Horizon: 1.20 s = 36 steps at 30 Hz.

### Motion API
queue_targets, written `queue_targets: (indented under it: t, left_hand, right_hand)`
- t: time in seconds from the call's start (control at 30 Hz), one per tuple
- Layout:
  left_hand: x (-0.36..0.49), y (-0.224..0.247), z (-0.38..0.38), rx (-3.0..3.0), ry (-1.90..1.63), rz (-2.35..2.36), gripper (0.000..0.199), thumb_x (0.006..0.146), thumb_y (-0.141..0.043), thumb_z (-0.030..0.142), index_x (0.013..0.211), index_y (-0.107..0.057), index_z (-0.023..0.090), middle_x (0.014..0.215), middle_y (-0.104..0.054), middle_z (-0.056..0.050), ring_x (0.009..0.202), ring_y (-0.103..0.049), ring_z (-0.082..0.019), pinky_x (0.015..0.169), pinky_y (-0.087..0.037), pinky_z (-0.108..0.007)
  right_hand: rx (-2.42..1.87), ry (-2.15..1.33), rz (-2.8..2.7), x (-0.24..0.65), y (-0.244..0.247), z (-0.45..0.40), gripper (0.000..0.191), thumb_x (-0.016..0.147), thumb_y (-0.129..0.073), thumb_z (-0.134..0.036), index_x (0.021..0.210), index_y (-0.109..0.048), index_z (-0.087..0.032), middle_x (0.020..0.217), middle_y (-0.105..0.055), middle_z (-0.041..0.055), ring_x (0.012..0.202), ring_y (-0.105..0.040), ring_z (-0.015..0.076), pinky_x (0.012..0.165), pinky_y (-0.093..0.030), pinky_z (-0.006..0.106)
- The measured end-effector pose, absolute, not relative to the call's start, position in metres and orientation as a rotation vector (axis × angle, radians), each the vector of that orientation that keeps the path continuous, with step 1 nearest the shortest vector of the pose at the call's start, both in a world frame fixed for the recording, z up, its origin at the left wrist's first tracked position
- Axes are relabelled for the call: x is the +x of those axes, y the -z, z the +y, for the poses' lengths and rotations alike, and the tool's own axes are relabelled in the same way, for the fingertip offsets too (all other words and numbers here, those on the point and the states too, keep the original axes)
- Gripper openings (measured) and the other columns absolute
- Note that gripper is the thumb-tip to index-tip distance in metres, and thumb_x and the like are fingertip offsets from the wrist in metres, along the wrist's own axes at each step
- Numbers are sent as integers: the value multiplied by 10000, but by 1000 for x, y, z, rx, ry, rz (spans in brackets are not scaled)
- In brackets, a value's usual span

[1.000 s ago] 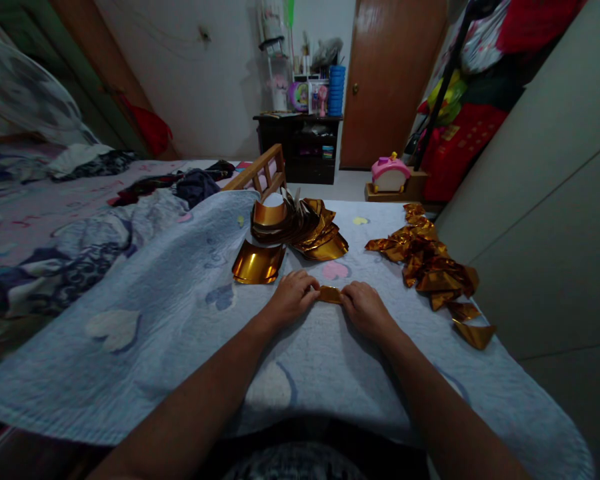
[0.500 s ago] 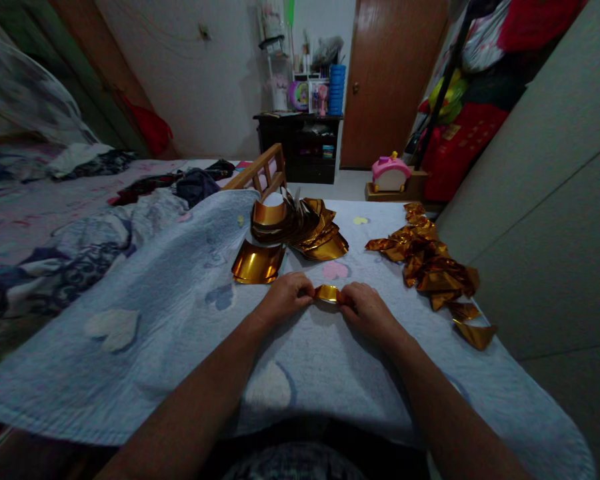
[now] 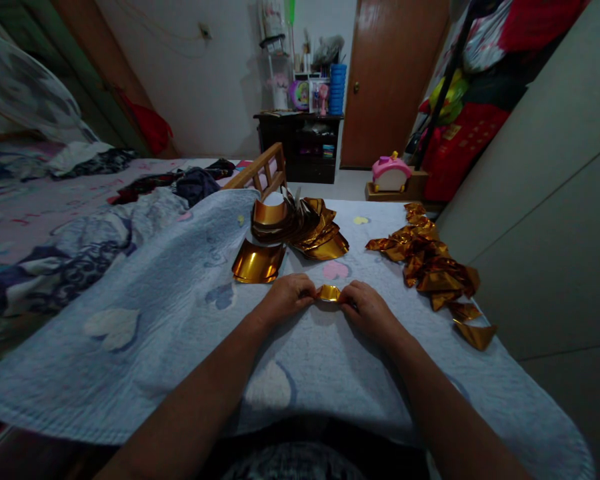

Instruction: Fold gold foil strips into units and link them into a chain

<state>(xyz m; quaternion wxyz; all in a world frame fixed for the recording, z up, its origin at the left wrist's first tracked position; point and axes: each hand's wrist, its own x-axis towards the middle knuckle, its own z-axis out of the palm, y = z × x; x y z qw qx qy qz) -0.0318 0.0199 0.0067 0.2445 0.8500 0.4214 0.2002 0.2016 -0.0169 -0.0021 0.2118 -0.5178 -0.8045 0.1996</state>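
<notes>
Small shiny gold foil strip (image 3: 329,293), folded narrow, is stretched crosswise between two bare hands, just above or on a pale blue quilted cloth (image 3: 305,373) printed with hearts; whether it touches the fabric I cannot tell. The left hand (image 3: 290,295) has its thumb and fingertips pinched together on one end, and the right hand (image 3: 369,310) is likewise clamped on the other, leaving the bright middle bare between them. Just beyond the left hand lies a low stack of curved, glossy gold sheets (image 3: 258,263). Behind it spreads a larger fanned pile of gold and brown foil sheets (image 3: 303,223), some with white showing. A pink printed heart (image 3: 335,270) sits just past the strip. To the right, well apart from the hands, a long heap of crumpled, folded gold foil pieces (image 3: 430,263) runs along the cloth's edge.
</notes>
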Motion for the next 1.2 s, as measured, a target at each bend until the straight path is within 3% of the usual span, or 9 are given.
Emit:
queue_targets:
  t: [0.2, 0.6, 0.77, 0.93, 1.2]
  left_hand:
    - [-30, -9, 18, 2241, -559, 1226, 95, 816, -719, 125, 901, -715, 168, 812, -683, -7, 771, -619, -161, 706, -425, -261]
    - [-23, -5, 16, 2471, -378, 1378, 202, 959, -574, 258, 1007, -747, 167, 1016, -654, -97, 1023, -584, -257, 914, -412, -405]
    - [-17, -5, 13, 2456, -340, 1508, 257, 987, -505, 285, 1023, -728, 162, 1071, -612, -104, 1043, -551, -260, 928, -401, -415]
    - [-12, -5, 10, 2446, -314, 1591, 278, 1005, -469, 309, 989, -711, 172, 1062, -604, -94, 1037, -535, -252, 906, -391, -397]
    - [-9, 0, 8, 2461, -326, 1655, 242, 997, -489, 312, 985, -692, 179, 1058, -598, -102, 1038, -532, -276, 878, -390, -405]
  right_hand:
    - [-1449, -562, -2217, 202, -1, -17, 88, 857, -598, -93, 856, -646, -168, 890, -629, 55, 853, -549, 188, 789, -392, 293]
    - [-1682, -533, -2221, 193, -4, -12, 172, 943, -542, -174, 910, -710, -154, 924, -709, 87, 876, -605, 190, 794, -380, 282]
    - [-1758, -496, -2198, 188, -4, -10, 176, 947, -526, -188, 898, -694, -164, 931, -733, 96, 873, -631, 199, 781, -369, 281]
    - [-1851, -459, -2102, 183, -5, -10, 126, 931, -550, -184, 1023, -633, -163, 923, -729, 90, 854, -633, 203, 740, -350, 278]
    - [-1862, -403, -2112, 181, -5, -10, 84, 926, -539, -187, 901, -620, -186, 870, -725, 90, 804, -627, 214, 703, -330, 300]
